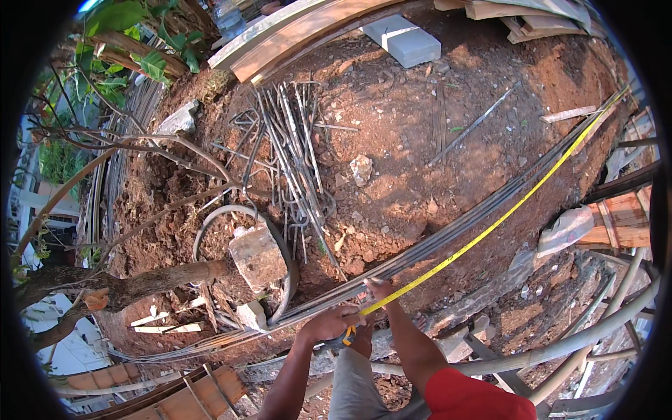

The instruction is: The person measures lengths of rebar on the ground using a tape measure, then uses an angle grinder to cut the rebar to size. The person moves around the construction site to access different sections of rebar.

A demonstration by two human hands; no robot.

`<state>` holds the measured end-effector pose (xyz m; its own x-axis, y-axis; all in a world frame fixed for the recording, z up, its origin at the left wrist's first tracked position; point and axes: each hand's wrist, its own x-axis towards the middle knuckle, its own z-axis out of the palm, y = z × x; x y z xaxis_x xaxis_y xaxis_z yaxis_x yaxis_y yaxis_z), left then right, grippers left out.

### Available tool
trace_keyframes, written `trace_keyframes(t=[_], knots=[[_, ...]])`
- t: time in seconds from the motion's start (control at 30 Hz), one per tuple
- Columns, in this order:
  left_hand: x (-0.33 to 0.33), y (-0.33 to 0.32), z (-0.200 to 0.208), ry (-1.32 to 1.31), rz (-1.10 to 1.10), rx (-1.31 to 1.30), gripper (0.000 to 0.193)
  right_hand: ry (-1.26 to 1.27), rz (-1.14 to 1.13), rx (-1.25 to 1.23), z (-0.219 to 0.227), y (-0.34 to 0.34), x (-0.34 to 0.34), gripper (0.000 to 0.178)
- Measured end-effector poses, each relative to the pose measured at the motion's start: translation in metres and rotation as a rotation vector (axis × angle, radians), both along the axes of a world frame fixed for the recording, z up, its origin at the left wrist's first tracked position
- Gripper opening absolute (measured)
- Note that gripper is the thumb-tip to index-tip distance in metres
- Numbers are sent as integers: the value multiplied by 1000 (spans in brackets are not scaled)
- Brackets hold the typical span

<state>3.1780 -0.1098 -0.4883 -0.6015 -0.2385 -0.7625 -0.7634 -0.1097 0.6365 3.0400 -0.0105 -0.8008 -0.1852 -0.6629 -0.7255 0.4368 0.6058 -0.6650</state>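
Observation:
A yellow tape measure blade stretches from my hands to the far right, alongside a bundle of long thin steel bars. My left hand is closed around the tape measure's case, which is mostly hidden; a black and yellow part shows below the fingers. Just right of it, my right hand has its fingers bent together at the near edge of the bars. The blade passes by this hand's wrist. Whatever lies between those fingertips is too small to make out.
Bent steel rods lie heaped ahead on the soil. Left of my hands are a concrete block, a hose loop and a tree trunk. Planks and a grey block lie at the back. Bamboo poles cross right.

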Motion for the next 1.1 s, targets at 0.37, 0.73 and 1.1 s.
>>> trace_keyframes(t=[0.37, 0.73, 1.1], knots=[[5, 41, -26, -8, 7, 23, 36, -128, -84, -61, 21, -6, -2, 23], [18, 53, -32, 40, 42, 117, 37, -44, -17, -55, 10, -1, 4, 28], [15, 60, -39, 85, 59, 81, 38, 24, -23, 34, 19, -5, 0, 31]])
